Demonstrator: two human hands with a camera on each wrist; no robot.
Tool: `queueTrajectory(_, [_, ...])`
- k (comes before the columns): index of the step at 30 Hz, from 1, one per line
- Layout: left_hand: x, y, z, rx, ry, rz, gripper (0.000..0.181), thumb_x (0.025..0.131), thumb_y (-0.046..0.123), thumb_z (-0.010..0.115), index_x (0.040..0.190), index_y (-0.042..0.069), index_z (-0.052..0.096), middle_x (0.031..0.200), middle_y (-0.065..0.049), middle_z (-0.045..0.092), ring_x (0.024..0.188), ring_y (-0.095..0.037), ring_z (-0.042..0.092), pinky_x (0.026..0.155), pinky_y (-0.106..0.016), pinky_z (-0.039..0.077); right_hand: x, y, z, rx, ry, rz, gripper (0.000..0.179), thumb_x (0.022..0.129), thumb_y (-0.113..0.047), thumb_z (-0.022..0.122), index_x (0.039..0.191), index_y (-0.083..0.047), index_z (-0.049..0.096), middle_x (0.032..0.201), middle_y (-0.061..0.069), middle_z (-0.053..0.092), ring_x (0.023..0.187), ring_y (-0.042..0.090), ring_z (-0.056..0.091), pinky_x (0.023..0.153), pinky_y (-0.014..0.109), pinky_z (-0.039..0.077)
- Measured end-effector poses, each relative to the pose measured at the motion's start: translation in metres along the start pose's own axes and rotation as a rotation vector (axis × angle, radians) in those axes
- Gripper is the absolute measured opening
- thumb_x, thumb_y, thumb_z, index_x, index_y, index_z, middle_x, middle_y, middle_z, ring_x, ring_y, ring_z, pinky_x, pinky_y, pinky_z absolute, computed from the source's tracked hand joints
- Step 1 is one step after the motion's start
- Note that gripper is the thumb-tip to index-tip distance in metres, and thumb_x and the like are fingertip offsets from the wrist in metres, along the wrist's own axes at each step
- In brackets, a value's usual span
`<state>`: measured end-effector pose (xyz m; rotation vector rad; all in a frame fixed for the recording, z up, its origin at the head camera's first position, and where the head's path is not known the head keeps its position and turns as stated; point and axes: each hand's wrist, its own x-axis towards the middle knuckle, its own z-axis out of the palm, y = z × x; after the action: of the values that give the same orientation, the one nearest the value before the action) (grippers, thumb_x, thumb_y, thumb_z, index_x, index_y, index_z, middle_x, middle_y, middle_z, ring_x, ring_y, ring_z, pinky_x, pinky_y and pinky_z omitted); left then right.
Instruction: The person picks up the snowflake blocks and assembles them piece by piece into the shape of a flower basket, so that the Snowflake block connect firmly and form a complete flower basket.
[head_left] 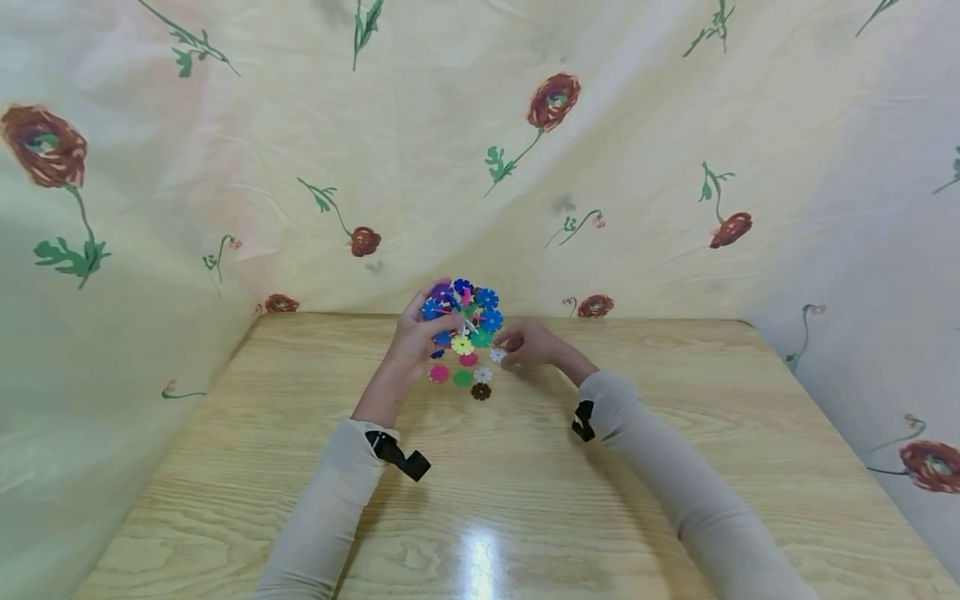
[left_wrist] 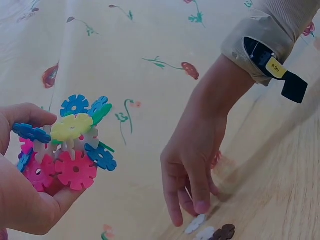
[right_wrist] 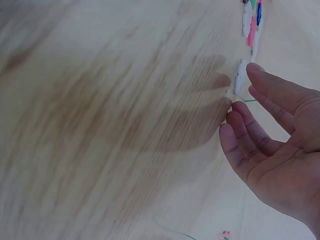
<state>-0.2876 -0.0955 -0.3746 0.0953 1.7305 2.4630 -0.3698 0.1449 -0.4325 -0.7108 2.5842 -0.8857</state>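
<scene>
My left hand (head_left: 415,340) grips a ball-shaped cluster of interlocking snowflake discs (left_wrist: 75,167), held up above the far part of the table. Blue, pink, yellow, green and white notched discs show in it, and thumb and fingers wrap its side in the left wrist view. Low at the table, my right hand (head_left: 528,343) reaches down to a white snowflake disc (right_wrist: 240,77). Its thumb and fingertips are apart and right at the disc's edge. Beside that disc lie another white disc (head_left: 483,375) and a brown disc (head_left: 481,391).
More loose discs lie on the wooden table (head_left: 480,467) below the cluster, among them a pink disc (head_left: 438,373) and a green disc (head_left: 462,378). A flower-patterned cloth (head_left: 450,167) hangs behind the table's far edge and along both sides.
</scene>
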Motion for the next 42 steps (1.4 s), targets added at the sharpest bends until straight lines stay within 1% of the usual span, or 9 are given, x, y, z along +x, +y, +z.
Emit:
queueTrajectory(4, [-0.001, -0.002, 0.000, 0.004, -0.007, -0.001, 0.068, 0.094, 0.005, 0.069, 0.154, 0.024, 0.043, 0.146, -0.009, 0.052, 0.110, -0.020, 0.061, 0.078, -0.030, 0.057, 0.001, -0.002, 0.004, -0.032, 0.003, 0.014, 0.029, 0.092, -0.012, 0.076, 0.120, -0.006, 0.074, 0.117, 0.017, 0.071, 0.102, 0.027, 0.065, 0.092, 0.041, 0.056])
queueTrajectory(9, [-0.002, -0.005, 0.000, 0.002, -0.004, 0.001, 0.064, 0.093, 0.004, 0.070, 0.149, 0.027, 0.049, 0.142, -0.009, 0.055, 0.103, -0.017, 0.064, 0.074, -0.029, 0.058, 0.001, -0.004, 0.008, -0.037, 0.010, 0.026, 0.025, 0.092, -0.010, 0.076, 0.116, -0.005, 0.076, 0.114, 0.015, 0.072, 0.095, 0.023, 0.062, 0.084, 0.034, 0.055])
queueTrajectory(16, [-0.004, -0.007, 0.001, 0.014, -0.002, -0.005, 0.065, 0.093, 0.004, 0.070, 0.149, 0.027, 0.049, 0.145, -0.009, 0.054, 0.106, -0.020, 0.061, 0.075, -0.028, 0.056, -0.007, -0.004, 0.009, -0.019, 0.000, 0.020, 0.018, 0.085, -0.006, 0.081, 0.102, -0.003, 0.074, 0.097, 0.011, 0.069, 0.087, 0.020, 0.059, 0.076, 0.029, 0.053])
queueTrajectory(20, [-0.004, -0.009, 0.001, 0.025, -0.012, -0.004, 0.063, 0.094, 0.005, 0.070, 0.149, 0.028, 0.049, 0.147, -0.008, 0.052, 0.110, -0.020, 0.059, 0.081, -0.031, 0.055, -0.015, -0.004, 0.007, 0.035, -0.026, 0.012, 0.020, 0.082, 0.000, 0.080, 0.100, -0.002, 0.070, 0.091, 0.009, 0.065, 0.082, 0.019, 0.057, 0.072, 0.026, 0.050])
queueTrajectory(25, [-0.004, -0.013, 0.001, 0.031, -0.040, 0.011, 0.063, 0.093, 0.003, 0.069, 0.148, 0.026, 0.049, 0.140, -0.007, 0.056, 0.097, -0.014, 0.066, 0.071, -0.028, 0.057, -0.028, -0.003, 0.005, 0.133, -0.049, 0.012, 0.018, 0.084, 0.004, 0.077, 0.101, 0.001, 0.071, 0.090, 0.009, 0.066, 0.080, 0.017, 0.057, 0.070, 0.025, 0.050])
queueTrajectory(30, [-0.004, -0.015, 0.001, 0.021, -0.083, 0.023, 0.061, 0.094, 0.001, 0.068, 0.147, 0.025, 0.051, 0.126, -0.003, 0.062, 0.089, -0.012, 0.068, 0.065, -0.025, 0.057, -0.039, 0.003, 0.000, 0.195, -0.039, 0.041, 0.016, 0.089, -0.002, 0.074, 0.105, -0.002, 0.074, 0.095, 0.009, 0.070, 0.082, 0.016, 0.061, 0.072, 0.029, 0.056])
queueTrajectory(34, [-0.004, -0.017, 0.001, 0.043, -0.124, 0.027, 0.061, 0.094, 0.002, 0.068, 0.147, 0.026, 0.051, 0.120, -0.004, 0.061, 0.088, -0.012, 0.065, 0.068, -0.024, 0.055, -0.048, 0.003, -0.007, 0.264, 0.013, 0.067, 0.021, 0.092, -0.008, 0.073, 0.113, -0.003, 0.075, 0.103, 0.009, 0.075, 0.087, 0.015, 0.066, 0.081, 0.040, 0.059])
queueTrajectory(38, [-0.004, -0.018, 0.002, 0.066, -0.150, 0.030, 0.061, 0.093, 0.002, 0.069, 0.146, 0.027, 0.052, 0.132, -0.004, 0.058, 0.093, -0.012, 0.064, 0.071, -0.026, 0.054, -0.058, -0.007, -0.016, 0.360, 0.108, 0.049, 0.027, 0.095, -0.010, 0.071, 0.120, -0.001, 0.072, 0.107, 0.012, 0.075, 0.093, 0.020, 0.070, 0.092, 0.054, 0.056])
queueTrajectory(42, [-0.003, -0.020, 0.003, 0.083, -0.162, 0.015, 0.062, 0.092, 0.001, 0.069, 0.146, 0.025, 0.052, 0.134, -0.005, 0.060, 0.095, -0.013, 0.066, 0.073, -0.027, 0.057, -0.066, -0.022, -0.027, 0.428, 0.229, 0.023, 0.028, 0.096, -0.012, 0.071, 0.122, -0.002, 0.072, 0.106, 0.012, 0.074, 0.096, 0.026, 0.069, 0.089, 0.048, 0.058])
